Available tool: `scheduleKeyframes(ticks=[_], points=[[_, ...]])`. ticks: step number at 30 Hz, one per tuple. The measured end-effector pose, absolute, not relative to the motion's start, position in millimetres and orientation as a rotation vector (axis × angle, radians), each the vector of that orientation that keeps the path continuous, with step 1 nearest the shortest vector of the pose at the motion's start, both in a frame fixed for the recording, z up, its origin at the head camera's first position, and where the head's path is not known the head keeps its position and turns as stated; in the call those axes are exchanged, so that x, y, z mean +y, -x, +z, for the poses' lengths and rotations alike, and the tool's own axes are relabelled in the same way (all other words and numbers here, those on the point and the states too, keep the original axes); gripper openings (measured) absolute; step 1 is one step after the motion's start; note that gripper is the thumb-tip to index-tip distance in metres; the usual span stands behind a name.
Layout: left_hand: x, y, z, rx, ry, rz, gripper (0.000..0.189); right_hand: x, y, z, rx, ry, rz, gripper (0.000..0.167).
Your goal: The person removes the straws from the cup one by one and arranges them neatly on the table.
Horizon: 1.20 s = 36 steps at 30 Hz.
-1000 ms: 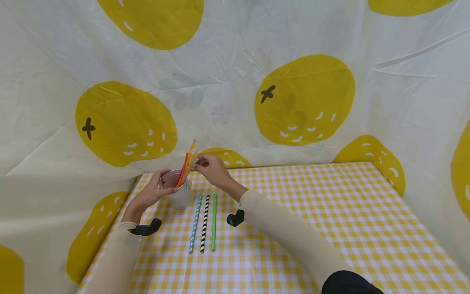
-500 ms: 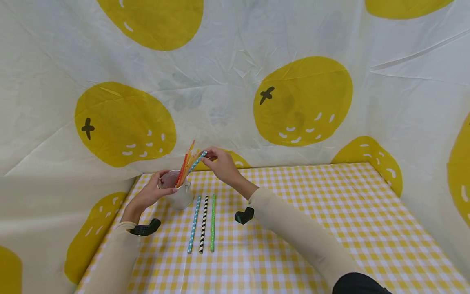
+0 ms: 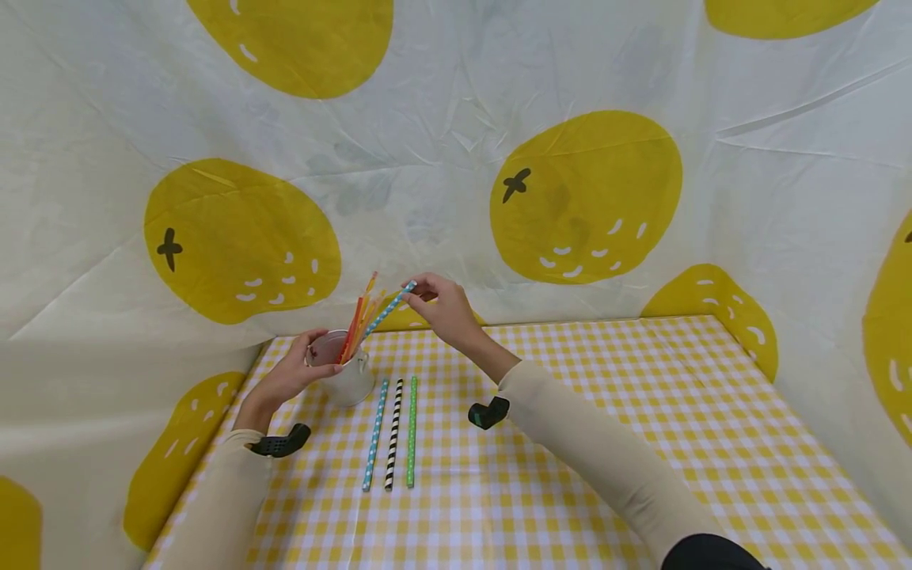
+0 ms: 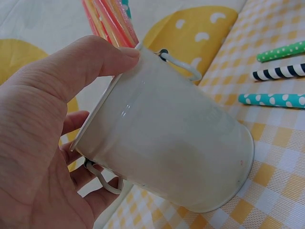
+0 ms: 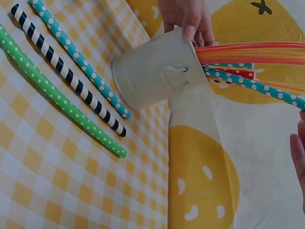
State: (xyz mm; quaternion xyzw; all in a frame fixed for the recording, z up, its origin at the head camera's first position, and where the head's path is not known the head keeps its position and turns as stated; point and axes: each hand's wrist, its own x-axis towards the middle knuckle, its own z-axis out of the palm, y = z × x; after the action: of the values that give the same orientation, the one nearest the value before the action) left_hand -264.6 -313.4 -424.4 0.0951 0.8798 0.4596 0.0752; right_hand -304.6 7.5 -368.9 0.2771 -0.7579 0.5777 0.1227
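Note:
My left hand (image 3: 294, 372) holds the rim of a small white metal bucket (image 3: 351, 386), thumb outside, as the left wrist view shows. The bucket stands upright. Long red and orange plastic straws (image 5: 252, 53) stick out of it, with shorter patterned paper straws, one red with stars (image 5: 243, 73), among them. My right hand (image 3: 447, 310) pinches the upper end of a blue dotted paper straw (image 3: 389, 307); its lower end is still inside the bucket, leaning right. In the right wrist view only a few fingers of that hand show at the edge.
On the yellow checked tablecloth (image 3: 570, 443), right of the bucket, three paper straws lie side by side: blue dotted (image 3: 375, 435), black-and-white striped (image 3: 394, 435) and green dotted (image 3: 412, 431). A fruit-printed cloth (image 3: 427, 206) hangs behind the table.
My right hand has moved right and slightly up, drawing the blue dotted straw further out of the bucket and tilting it. The left hand stays on the rim.

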Motion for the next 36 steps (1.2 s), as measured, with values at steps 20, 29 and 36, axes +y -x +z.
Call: scheduleKeyframes(ticks=[20,29,36], points=[[-312,263,-421,2.65,-0.295,1.371,0.094,37,293,-357,-2.127,-0.773,1.833,0.019],[-312,262,-421,2.629,-0.292,1.395,0.092,44,292,-357,-2.146,-0.79,1.839,0.024],[-313,262,-421,2.632,-0.283,1.372,0.093,52,289,-360,-2.181,-0.808,1.911,0.039]])
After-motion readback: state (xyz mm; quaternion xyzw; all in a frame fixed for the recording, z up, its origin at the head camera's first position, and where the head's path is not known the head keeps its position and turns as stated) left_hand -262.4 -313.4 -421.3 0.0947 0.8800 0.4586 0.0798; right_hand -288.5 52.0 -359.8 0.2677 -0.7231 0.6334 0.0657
